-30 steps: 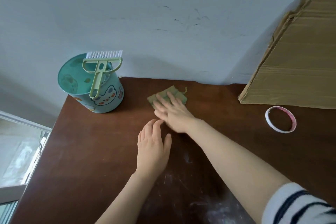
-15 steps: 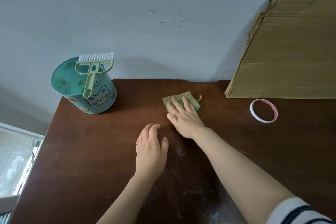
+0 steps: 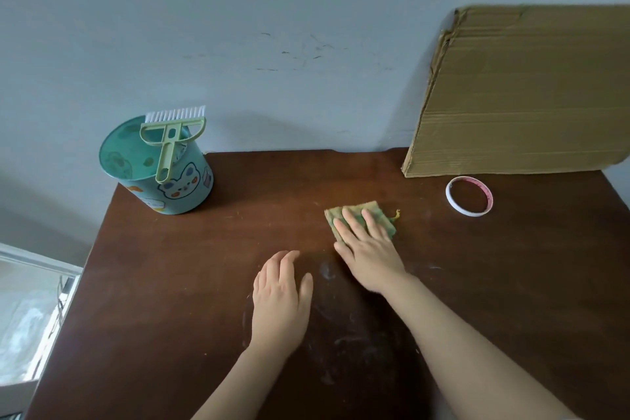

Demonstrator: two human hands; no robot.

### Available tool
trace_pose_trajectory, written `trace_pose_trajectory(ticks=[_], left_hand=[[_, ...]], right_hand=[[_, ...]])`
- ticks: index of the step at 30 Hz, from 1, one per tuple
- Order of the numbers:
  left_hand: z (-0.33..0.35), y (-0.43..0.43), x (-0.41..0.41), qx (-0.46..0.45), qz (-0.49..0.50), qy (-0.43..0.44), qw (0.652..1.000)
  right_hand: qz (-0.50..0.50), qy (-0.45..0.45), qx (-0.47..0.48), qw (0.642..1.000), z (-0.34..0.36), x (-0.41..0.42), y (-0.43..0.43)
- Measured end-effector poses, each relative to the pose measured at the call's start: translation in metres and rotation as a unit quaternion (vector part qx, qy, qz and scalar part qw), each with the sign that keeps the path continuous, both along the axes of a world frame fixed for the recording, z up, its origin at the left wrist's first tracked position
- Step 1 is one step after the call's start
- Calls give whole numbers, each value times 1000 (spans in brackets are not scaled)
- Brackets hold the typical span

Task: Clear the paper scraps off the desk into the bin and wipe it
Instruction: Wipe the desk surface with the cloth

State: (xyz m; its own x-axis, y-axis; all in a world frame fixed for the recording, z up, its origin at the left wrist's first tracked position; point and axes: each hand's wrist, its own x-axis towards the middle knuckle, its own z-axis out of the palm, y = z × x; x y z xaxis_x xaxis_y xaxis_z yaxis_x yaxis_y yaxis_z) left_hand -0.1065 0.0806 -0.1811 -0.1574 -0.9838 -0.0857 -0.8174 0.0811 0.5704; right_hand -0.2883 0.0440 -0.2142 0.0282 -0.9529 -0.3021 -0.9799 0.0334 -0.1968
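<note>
Right of centre, the right hand (image 3: 370,259) pressed the green cloth (image 3: 383,216) flat on the desk (image 3: 170,283), fingers straight; the left hand (image 3: 281,297) rested flat, holding nothing. A wide sweep toward the frame's right could knock the tape roll (image 3: 448,196) off

Colours rn: bench (image 3: 170,283) is dark reddish brown, w/ pale whitish smears and swirls in the middle and near part. Bin (image 3: 184,191) is teal, printed w/ a white cartoon bear plus small orange and cream bits on the side, darker teal shapes inside. Brush (image 3: 167,147) is pale lime green w/ white bristles. Cloth (image 3: 375,207) is yellow-green, bluer green toward its right side, w/ a yellow thread at the corner. Tape ring (image 3: 449,196) is white outside, pinkish red inside. Cardboard (image 3: 528,95) is plain tan w/ faint horizontal ribbing. Wall (image 3: 272,10) is pale grey-blue w/ a few dark scuff marks.
</note>
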Motion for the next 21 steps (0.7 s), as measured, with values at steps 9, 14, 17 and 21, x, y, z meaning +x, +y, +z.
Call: trace_pose_trajectory(ticks=[9,14,17,21], left_hand=[[-3,18,8,8,14,-8,1000],[0,17,5,6,-3,-23,1000],[-2,19,4,13,2,-24,1000],[-4,22,7,21,14,-23,999]], right_hand=[[156,-82,-13,984,0,57,28],[113,-35,-25,993,-2,23,34],[37,-14,3,999,0,25,-10],[35,-16,26,999,3,52,-35]])
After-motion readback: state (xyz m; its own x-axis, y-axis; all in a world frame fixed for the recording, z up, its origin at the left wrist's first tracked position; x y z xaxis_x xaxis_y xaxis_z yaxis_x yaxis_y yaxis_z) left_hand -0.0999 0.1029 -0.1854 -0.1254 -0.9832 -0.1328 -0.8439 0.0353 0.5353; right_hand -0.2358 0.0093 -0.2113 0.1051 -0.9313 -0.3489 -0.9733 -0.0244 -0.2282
